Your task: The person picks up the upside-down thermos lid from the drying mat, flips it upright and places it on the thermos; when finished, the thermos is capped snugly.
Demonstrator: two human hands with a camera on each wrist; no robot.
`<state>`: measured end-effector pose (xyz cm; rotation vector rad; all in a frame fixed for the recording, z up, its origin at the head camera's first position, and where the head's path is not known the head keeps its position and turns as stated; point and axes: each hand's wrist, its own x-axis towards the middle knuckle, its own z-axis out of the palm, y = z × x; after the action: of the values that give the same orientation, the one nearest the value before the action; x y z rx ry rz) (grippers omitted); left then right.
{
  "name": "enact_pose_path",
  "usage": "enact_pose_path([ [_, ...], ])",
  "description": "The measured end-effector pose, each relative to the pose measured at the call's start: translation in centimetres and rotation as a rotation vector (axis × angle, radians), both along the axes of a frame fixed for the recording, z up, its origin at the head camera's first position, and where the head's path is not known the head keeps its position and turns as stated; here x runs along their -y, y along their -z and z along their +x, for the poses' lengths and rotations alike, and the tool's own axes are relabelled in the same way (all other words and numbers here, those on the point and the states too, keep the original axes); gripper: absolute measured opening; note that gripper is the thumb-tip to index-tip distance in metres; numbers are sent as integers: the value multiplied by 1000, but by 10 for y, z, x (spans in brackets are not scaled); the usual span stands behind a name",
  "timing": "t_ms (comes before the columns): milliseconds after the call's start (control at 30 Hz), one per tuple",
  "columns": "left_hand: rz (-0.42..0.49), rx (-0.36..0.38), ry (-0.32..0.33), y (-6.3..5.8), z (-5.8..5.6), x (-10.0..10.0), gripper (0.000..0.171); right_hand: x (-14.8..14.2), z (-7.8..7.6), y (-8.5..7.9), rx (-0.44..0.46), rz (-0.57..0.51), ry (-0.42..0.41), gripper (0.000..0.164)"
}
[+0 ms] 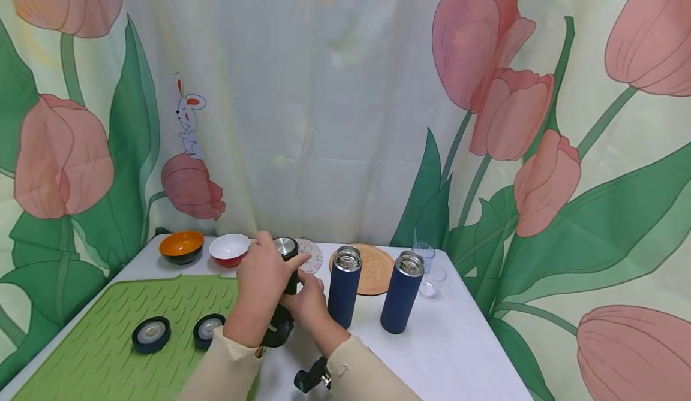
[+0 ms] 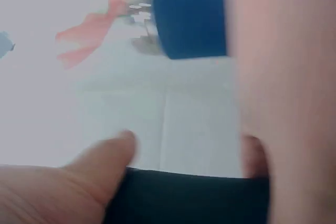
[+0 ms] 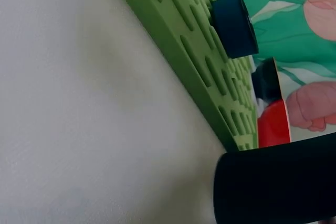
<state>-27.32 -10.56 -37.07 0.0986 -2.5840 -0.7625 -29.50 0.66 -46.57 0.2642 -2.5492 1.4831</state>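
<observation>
At a white tabletop (image 1: 442, 353), between green mat (image 1: 102, 362) and two blue bottles (image 1: 344, 290), gripping a dark bottle (image 1: 291, 283) with left hand (image 1: 261, 287) near the cap (image 1: 285, 246) and right hand (image 1: 312, 302), partly hidden, lower down; seemingly well into uncapping, with two lids (image 1: 151, 335) on the mat, one left.

Left hand (image 1: 260, 284) higher, right hand (image 1: 313, 305) lower, close together
</observation>
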Motion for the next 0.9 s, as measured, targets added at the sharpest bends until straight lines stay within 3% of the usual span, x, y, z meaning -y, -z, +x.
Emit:
enact_pose_path([
  [100, -51, -33, -12, 2, -2, 0, 80, 0, 0, 0, 4, 0, -8, 39],
  [300, -72, 29, 189, -5, -7, 19, 65, 0, 2, 1, 57, -30, 3, 45],
  [600, -67, 193, 428, -16, -19, 44, 72, -1, 2, 0, 71, 4, 24, 48],
  [700, -63, 208, 450, -16, -21, 47, 74, -1, 3, -1, 63, 4, 30, 48],
  [900, -31, 159, 438, -10, -20, 47, 73, 0, 4, -2, 53, -7, 35, 46],
])
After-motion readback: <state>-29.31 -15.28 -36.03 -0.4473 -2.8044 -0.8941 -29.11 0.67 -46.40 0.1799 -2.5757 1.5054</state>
